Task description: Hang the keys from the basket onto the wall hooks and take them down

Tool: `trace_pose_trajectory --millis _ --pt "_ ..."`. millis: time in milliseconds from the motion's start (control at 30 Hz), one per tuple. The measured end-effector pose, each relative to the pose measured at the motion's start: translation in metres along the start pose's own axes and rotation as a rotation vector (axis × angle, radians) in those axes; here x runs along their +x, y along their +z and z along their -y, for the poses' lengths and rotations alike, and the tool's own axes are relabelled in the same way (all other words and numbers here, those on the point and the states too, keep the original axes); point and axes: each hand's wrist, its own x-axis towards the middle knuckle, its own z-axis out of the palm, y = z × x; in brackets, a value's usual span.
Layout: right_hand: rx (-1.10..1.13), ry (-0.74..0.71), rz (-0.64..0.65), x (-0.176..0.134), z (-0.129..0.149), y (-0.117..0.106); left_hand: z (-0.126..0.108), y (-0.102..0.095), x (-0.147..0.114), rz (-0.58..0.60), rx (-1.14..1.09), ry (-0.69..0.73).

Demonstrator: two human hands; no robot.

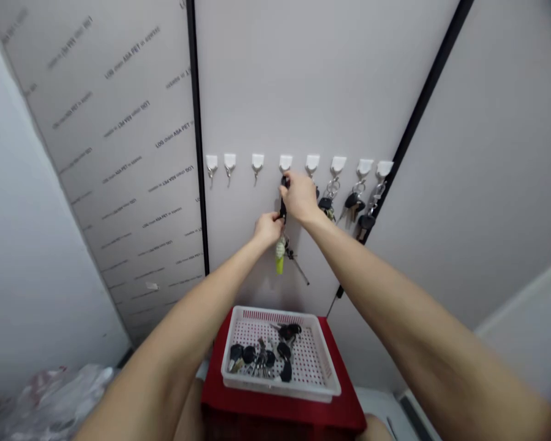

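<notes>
A bunch of keys [280, 254] on a black strap, with a yellow-green tag and a long thin key, hangs below a white wall hook [285, 162]. My right hand [300, 195] pinches the top of the strap just under that hook; whether the strap is on the hook is hidden by my fingers. Lower down, my left hand [269, 229] grips the same strap just above the keys. To the right, other key bunches [354, 203] hang from hooks. Three hooks on the left [258, 162] carry nothing.
Below stands a white plastic basket [324, 383] with several loose keys [261, 358], on a red-covered stand [275, 409]. Black strips [197, 135] run along the wall panel edges. Clear plastic bags [50, 404] lie at the lower left.
</notes>
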Motion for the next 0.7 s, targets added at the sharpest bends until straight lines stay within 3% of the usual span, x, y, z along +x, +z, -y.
trace_pose_trajectory --millis 133,233,300,400,467,533,633,700 --pt "0.009 -0.064 0.007 -0.023 -0.003 -0.009 0.012 -0.019 -0.030 -0.073 0.048 0.125" --pt "0.058 -0.150 0.134 -0.071 -0.009 -0.013 0.037 -0.034 -0.064 0.036 0.003 0.110" --pt "0.087 -0.170 0.384 -0.116 -0.014 -0.009 0.060 -0.039 -0.089 0.216 -0.007 0.033" --pt "0.119 -0.144 0.864 -0.186 -0.022 0.004 0.096 -0.037 -0.126 0.436 0.075 -0.079" --pt "0.155 -0.149 1.046 -0.223 -0.025 0.012 0.113 -0.032 -0.146 0.527 0.194 -0.097" --pt "0.190 -0.163 1.110 -0.248 -0.023 0.018 0.121 -0.026 -0.162 0.619 0.363 -0.040" --pt "0.177 -0.138 1.077 -0.265 -0.018 0.026 0.122 -0.017 -0.174 0.733 0.646 0.103" --pt "0.127 -0.091 1.047 -0.269 -0.014 0.031 0.122 -0.012 -0.177 0.745 0.784 0.145"
